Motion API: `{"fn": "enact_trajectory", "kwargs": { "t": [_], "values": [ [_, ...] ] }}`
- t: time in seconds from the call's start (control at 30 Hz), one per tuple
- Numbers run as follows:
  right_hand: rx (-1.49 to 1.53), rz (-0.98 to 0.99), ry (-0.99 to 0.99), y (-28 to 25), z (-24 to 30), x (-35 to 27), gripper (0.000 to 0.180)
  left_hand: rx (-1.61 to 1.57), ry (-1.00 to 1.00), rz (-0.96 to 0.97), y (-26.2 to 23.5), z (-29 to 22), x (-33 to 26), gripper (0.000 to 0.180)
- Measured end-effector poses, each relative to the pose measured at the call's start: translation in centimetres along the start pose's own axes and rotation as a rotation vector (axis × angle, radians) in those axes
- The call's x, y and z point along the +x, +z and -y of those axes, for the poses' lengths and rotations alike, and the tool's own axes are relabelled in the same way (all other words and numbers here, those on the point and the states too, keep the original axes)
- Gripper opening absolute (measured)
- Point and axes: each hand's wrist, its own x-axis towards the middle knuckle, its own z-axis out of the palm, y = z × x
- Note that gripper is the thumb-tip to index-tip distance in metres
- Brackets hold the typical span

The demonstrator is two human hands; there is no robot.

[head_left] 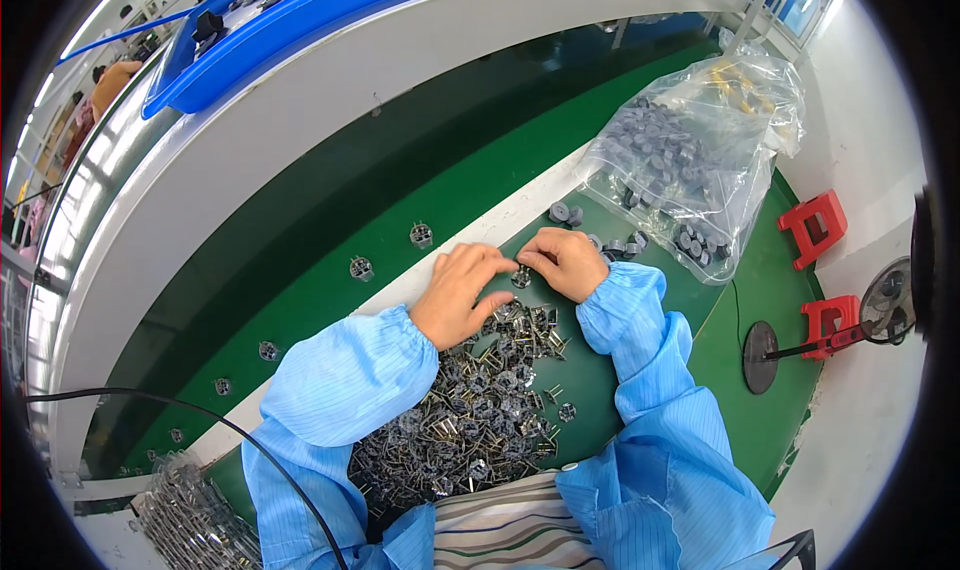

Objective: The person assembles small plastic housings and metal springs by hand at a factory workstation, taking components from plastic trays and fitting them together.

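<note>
Between my hands is a small round plug insert [521, 277], dark with shiny metal pins. My left hand [455, 292] has its index finger and thumb on either side of this part, gripping it. From the right, my right hand [568, 262] reaches its upper edge with thumb and index finger pinched together. Whatever those fingertips hold is too small to make out. Just below both hands spreads a large heap of similar pinned inserts [450, 425] on a green work surface [590, 390]. A few round grey caps [562, 214] lie beyond my right hand.
A clear plastic bag [690, 160] of grey caps lies at the far right. Beyond a white rail, single inserts [421, 234] sit spaced along a green belt [330, 295]. A blue tray [270, 35] rests on the ledge above. Red stools [812, 230] and a fan [885, 300] stand right.
</note>
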Motion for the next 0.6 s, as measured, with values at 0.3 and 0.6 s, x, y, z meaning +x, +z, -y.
{"fn": "enact_trajectory", "kwargs": {
  "t": [0.3, 0.6],
  "values": [
    [0.075, 0.11, 0.061, -0.7, 1.7, 0.0, 0.01, -0.089, 0.004, 0.127, -0.5, 0.8, -0.4, 0.016],
    [-0.147, -0.462, 0.026, 0.2, -1.4, 0.2, 0.014, -0.163, -0.017, -0.057, 0.2, 1.4, -0.2, 0.034]
  ]
}}
